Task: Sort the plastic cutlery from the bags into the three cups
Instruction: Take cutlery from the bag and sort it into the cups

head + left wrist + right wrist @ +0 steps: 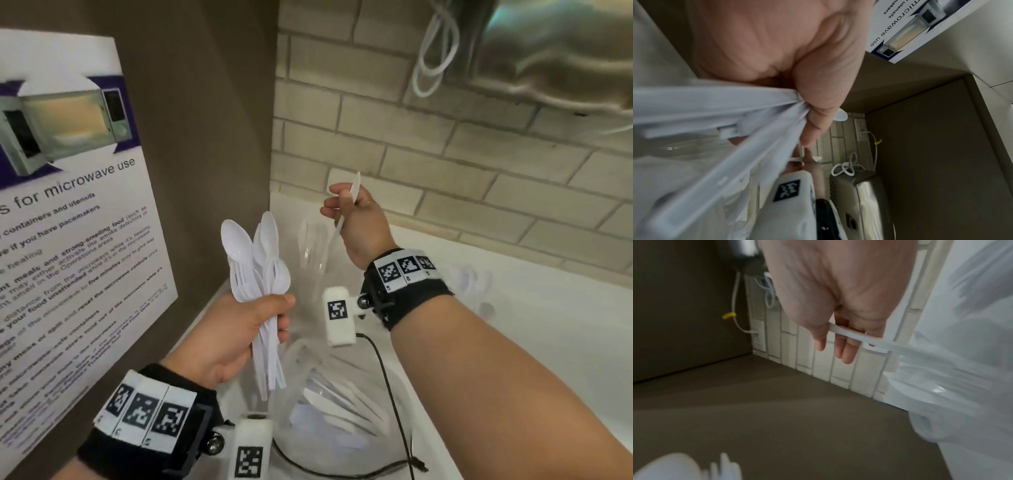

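My left hand (274, 315) grips a bundle of white plastic spoons and forks (260, 260) by the handles, heads up, over the counter's left corner. The left wrist view shows the same handles (731, 113) fanning out of the left hand (818, 104). My right hand (337, 202), raised near the tiled wall, pinches one white plastic knife (352, 192); in the right wrist view this knife (851, 334) crosses the fingers (846, 352). Below and between the hands stands a clear cup (312, 240). An open clear bag (339, 404) of white knives lies on the counter below.
A microwave-use poster (68, 240) hangs on the brown side wall at left. A steel appliance (555, 51) with a coiled white cable (435, 51) sits at top right above the white counter (548, 325). More pale plastic (476, 284) lies to the right. A black cable (390, 383) crosses the bag.
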The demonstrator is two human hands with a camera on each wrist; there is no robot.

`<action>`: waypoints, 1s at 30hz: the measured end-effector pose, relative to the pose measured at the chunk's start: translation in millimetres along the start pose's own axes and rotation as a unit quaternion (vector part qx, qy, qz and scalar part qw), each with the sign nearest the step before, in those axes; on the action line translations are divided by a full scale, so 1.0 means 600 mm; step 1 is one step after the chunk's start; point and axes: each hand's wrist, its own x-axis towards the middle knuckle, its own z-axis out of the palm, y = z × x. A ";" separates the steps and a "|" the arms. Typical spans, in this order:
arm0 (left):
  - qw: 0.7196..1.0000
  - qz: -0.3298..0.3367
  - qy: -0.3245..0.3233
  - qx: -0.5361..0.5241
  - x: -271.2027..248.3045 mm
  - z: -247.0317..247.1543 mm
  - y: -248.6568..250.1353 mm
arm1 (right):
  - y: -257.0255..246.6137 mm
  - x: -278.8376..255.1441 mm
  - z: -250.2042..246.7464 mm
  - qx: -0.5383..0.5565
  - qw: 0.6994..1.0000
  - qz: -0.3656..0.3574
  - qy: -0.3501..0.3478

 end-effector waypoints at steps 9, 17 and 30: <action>0.997 0.000 -0.072 -0.003 0.000 0.022 0.001 | -0.017 -0.059 -0.025 -0.096 0.995 0.038 -0.012; 0.984 0.002 -0.176 -0.036 -0.010 0.061 -0.001 | -0.040 -0.201 -0.055 -0.127 0.976 0.082 -0.157; 0.982 -0.049 -0.175 -0.056 -0.011 0.064 -0.006 | -0.032 -0.229 -0.066 0.062 0.993 0.101 -0.024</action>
